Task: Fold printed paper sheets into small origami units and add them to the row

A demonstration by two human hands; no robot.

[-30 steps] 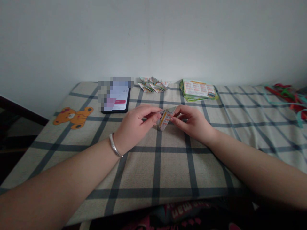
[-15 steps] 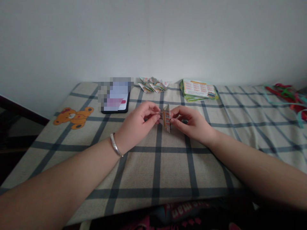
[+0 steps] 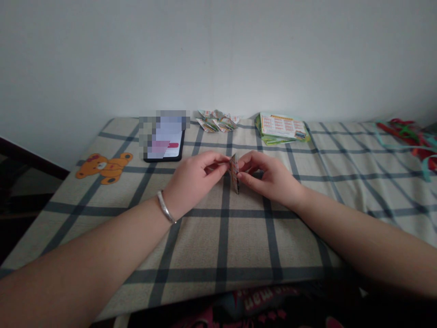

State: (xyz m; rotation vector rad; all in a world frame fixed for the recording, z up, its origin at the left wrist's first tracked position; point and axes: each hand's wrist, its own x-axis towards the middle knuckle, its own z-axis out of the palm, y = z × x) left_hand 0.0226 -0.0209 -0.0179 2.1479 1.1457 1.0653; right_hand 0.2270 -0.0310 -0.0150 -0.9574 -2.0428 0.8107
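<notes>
Paper piece (image 3: 235, 175), folded, sits between my left hand (image 3: 198, 177) and right hand (image 3: 273, 180), pinched by both; I seem to be shaping its folds, and the next move calls for light, even pressure.

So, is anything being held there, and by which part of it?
A small folded paper: the left hand holds it by its left side, the right hand by its right. The exact contact is partly hidden.
</notes>
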